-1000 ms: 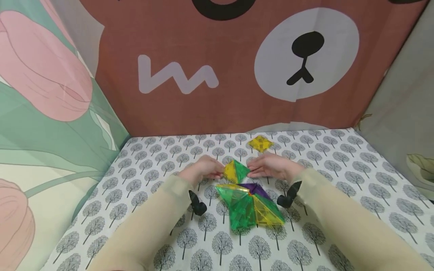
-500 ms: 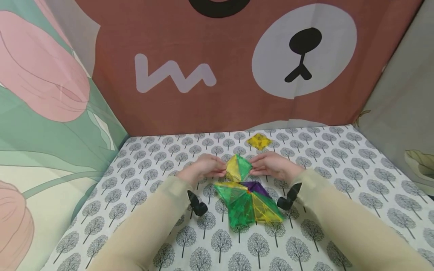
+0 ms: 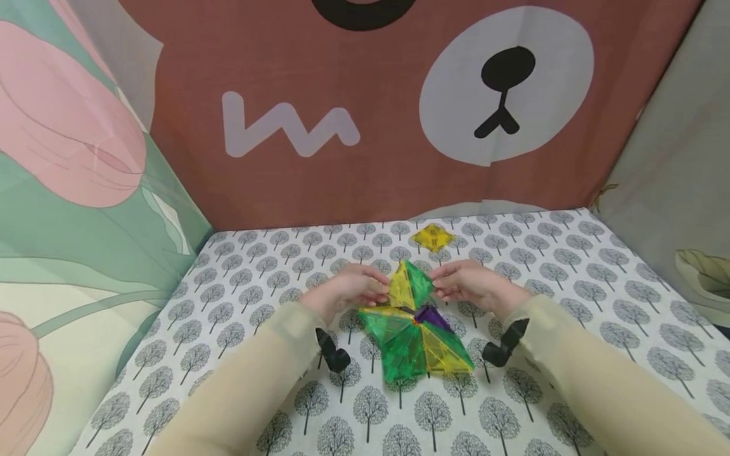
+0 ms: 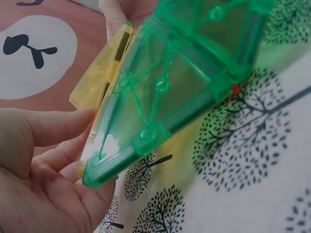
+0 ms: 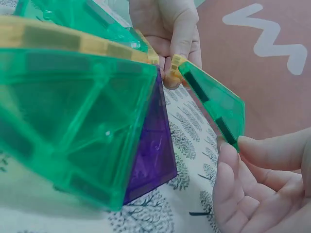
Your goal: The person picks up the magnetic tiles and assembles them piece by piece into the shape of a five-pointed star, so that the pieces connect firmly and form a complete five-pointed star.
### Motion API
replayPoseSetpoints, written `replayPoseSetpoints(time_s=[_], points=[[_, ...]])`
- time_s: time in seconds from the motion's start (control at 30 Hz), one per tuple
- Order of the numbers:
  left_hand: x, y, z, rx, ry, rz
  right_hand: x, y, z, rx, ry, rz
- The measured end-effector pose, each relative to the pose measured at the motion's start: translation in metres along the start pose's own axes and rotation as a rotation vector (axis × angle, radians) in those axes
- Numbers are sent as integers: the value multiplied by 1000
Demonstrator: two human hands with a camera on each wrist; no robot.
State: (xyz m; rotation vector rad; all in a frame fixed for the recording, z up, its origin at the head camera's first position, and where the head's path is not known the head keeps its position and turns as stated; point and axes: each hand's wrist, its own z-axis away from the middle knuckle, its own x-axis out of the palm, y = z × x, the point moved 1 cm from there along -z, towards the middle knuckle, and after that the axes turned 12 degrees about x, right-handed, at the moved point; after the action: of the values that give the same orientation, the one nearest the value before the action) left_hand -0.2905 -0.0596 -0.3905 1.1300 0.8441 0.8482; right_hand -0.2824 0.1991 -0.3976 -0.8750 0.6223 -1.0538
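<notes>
Both hands hold a joined pair of translucent magnetic tiles, one yellow [image 3: 402, 286] and one green [image 3: 419, 282], tilted up at the far side of a larger tile structure [image 3: 403, 351]. My left hand [image 3: 355, 288] pinches the yellow tile's side; in the left wrist view the thumb [image 4: 63, 127] lies against it. Between thumb and fingers, my right hand [image 3: 470, 286] pinches a corner of the green tile [image 5: 218, 107]. The structure has green, yellow and purple panels; its purple tile [image 5: 151, 145] faces the pair. Whether pair and structure touch, I cannot tell.
A separate yellow tile piece [image 3: 435, 238] lies flat near the back of the table. The tree-print cloth [image 3: 239, 367] covers the tabletop. Behind stands a brown bear-print fabric wall [image 3: 285, 183], with a tulip-print curtain [image 3: 68, 158] on the left.
The yellow-green pair has moved slightly right and tilted more over the structure's far edge. Both hands have shifted right with it. The structure stays in place on the cloth.
</notes>
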Motion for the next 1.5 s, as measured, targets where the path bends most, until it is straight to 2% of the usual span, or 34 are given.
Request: replayPoseSetpoints(time_s=[0.17, 0.37, 0.63, 0.93, 1.13, 1.5], points=[[0, -5, 0, 13, -19, -93, -2, 5, 3, -1, -21, 25], [1, -10, -3, 25, -72, -130, -1, 9, 3, 19, -31, 22], [0, -8, -3, 44, -133, -208, 3, 10, 0, 30, -39, 29], [-1, -8, -4, 42, -156, -234, 6, 14, 0, 25, -3, 58], [-1, -9, -4, 51, -162, -245, 8, 14, 0, 16, 23, 119], [0, -12, -5, 54, -163, -230, 11, 14, 1, 0, 44, 184]])
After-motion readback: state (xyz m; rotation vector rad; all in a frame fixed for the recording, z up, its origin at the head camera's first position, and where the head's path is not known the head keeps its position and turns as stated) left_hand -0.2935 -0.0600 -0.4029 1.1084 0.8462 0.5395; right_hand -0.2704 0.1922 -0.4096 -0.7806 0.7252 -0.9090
